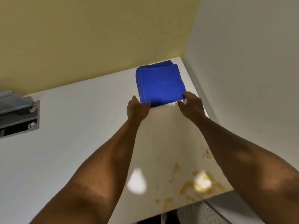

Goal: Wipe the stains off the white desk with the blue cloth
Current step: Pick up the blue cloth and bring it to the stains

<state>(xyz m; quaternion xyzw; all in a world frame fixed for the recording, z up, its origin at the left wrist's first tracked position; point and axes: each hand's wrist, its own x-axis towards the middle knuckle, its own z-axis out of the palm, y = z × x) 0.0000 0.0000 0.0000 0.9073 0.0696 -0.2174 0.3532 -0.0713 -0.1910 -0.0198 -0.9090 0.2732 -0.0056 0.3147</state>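
While both bare arms reach forward over the white table [72, 143], one folded blue cloth [159, 83] lies in the far right corner, close to where the yellow wall [97, 38] meets the grey wall [250, 62]. One left hand [137, 109] touches the cloth's near left corner, and one right hand [191, 105] touches its near right corner; the fingers [186, 95] of each curl loosely at the edge, spread rather than clamped on it. Several yellowish stains [202, 183] spot the table's near right part, well apart from the cloth, beside the right forearm. One grey metal hatch [17, 113] sits sunk into the table at far left.
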